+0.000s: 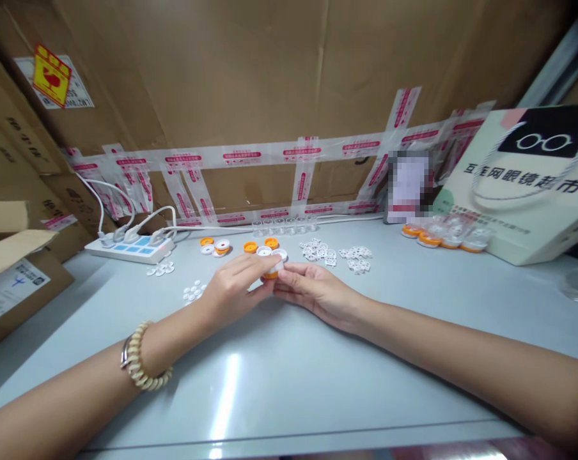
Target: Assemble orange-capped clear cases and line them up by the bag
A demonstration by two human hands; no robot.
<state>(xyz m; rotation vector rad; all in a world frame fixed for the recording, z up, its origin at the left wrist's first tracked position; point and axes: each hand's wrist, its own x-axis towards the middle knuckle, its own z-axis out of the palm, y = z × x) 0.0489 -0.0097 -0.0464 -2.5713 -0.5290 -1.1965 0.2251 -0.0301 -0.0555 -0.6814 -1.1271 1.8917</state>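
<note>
Between the fingertips of both hands is a small round plastic piece (272, 275), white above and orange below. My left hand (236, 281) grips it from the left, fingers over its top. From the right, the thumb and fingers of my right hand (315, 287) close on its side and underside. Just behind the hands lie orange round caps (271, 243) and white rings (264, 252). More orange and white round pieces (220, 247) sit to the left. Small white discs (192, 292) are scattered beside my left wrist. Fingers hide part of the held piece.
White lattice-like plastic parts (318, 251) lie behind my right hand, with another pile (357, 259) farther right. Clear cylinders (285, 226) line the back. A power strip (130, 247), cardboard box (15, 275), orange-based clear domes (445, 236) and paper bag (519, 191) flank the grey table (289, 390).
</note>
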